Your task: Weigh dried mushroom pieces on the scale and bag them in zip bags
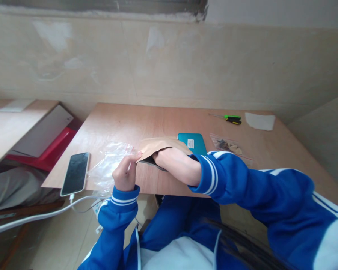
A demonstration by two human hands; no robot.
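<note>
A brown paper bag (163,143) lies over the table, its opening facing me. My left hand (125,171) pinches the left edge of the bag's mouth between thumb and fingers. My right hand (169,154) reaches inside the bag up to about the wrist, so its fingers are hidden. Just behind and to the right of the bag lies a teal flat box (198,144) with a white label. Left of the bag, crumpled clear plastic (108,163) rests beside my left hand.
A phone (75,173) with a white cable lies at the table's (124,116) left front. Farther right are a clear bag of small parts (228,145), a green screwdriver (230,117), a black-and-yellow tool (234,120) and white paper (260,121). Another table (25,116) stands left.
</note>
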